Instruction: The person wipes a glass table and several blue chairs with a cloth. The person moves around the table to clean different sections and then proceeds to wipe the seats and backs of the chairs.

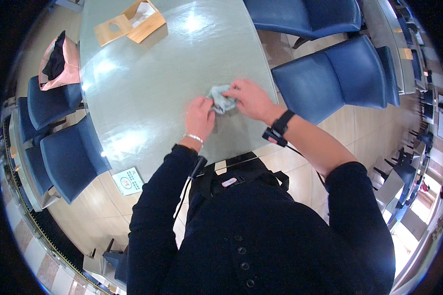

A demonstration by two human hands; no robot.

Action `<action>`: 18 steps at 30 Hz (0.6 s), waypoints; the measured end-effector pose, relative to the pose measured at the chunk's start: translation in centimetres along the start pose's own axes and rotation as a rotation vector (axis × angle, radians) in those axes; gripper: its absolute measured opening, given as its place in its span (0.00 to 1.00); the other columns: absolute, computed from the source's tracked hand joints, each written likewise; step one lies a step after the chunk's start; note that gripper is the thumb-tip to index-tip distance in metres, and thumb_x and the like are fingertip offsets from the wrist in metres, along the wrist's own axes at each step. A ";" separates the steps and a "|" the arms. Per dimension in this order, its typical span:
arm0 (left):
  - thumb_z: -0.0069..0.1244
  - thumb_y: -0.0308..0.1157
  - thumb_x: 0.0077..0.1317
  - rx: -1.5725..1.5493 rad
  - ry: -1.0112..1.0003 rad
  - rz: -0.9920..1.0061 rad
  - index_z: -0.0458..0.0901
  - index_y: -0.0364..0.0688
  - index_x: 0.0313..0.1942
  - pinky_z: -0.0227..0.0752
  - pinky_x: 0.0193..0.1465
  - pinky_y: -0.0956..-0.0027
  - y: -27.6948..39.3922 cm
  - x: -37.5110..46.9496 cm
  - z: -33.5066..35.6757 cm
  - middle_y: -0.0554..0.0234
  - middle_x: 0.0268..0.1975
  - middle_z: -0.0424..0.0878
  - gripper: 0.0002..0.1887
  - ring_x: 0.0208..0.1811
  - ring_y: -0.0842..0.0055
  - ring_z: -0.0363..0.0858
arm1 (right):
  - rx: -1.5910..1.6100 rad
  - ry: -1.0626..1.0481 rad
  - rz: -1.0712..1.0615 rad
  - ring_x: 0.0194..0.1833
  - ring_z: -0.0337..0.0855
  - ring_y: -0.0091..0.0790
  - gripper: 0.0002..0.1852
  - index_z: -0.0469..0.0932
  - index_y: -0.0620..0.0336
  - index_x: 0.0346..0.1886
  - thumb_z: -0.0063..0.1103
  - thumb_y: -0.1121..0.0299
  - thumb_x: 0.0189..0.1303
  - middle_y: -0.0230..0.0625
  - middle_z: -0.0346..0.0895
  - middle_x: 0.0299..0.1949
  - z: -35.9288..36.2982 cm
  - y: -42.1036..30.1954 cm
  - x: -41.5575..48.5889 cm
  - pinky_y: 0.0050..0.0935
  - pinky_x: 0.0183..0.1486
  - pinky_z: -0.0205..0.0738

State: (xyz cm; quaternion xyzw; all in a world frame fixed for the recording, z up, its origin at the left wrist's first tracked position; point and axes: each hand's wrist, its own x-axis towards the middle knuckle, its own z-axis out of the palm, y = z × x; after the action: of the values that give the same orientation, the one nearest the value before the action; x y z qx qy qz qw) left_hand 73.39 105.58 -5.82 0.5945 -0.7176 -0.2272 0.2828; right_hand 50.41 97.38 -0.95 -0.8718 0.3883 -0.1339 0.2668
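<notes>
A crumpled pale green cloth [220, 99] is bunched between my two hands, over the near right part of a glossy grey-green table [158, 77]. My left hand [200, 117] pinches its left side with thumb and fingers. From the right, my right hand [251, 100] grips the cloth, fingers curled over its top. Blur on the cloth and fingers hides the exact folds. Whether the cloth touches the tabletop cannot be told for certain.
A wooden tissue box [147, 27] with its holed lid [113, 29] stands at the table's far left. A printed card [127, 181] sits by the near left corner. Blue chairs [328, 75] flank both sides; a pink bag [71, 61] rests on a left chair.
</notes>
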 end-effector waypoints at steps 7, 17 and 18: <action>0.61 0.25 0.57 -0.167 -0.642 0.280 0.82 0.43 0.53 0.78 0.58 0.50 3.5 -5.5 0.0 0.52 0.53 0.81 0.21 0.56 0.51 0.80 | 0.156 -0.561 -0.117 0.53 0.80 0.50 0.22 0.85 0.47 0.55 0.61 0.77 0.56 0.39 0.77 0.47 -3.6 -0.9 -7.9 0.48 0.54 0.79; 0.60 0.25 0.61 -0.014 -0.073 0.084 0.84 0.44 0.51 0.80 0.56 0.52 2.0 7.6 1.7 0.52 0.52 0.82 0.17 0.55 0.52 0.81 | -0.034 -0.024 0.016 0.54 0.80 0.51 0.23 0.82 0.49 0.55 0.61 0.80 0.55 0.39 0.77 0.49 -8.0 7.1 0.6 0.44 0.56 0.79; 0.61 0.26 0.60 -0.004 -0.071 0.106 0.84 0.44 0.50 0.80 0.56 0.52 2.4 7.9 2.5 0.52 0.52 0.82 0.16 0.55 0.52 0.81 | -0.014 -0.035 0.016 0.55 0.80 0.50 0.22 0.81 0.49 0.54 0.63 0.79 0.54 0.38 0.76 0.50 -8.0 7.2 0.4 0.45 0.55 0.80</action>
State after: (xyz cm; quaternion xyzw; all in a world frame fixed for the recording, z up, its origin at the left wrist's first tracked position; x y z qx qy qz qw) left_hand 68.93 98.21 -5.01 0.5466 -0.7572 -0.2344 0.2702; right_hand 42.74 90.17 1.55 -0.8728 0.3915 -0.1135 0.2686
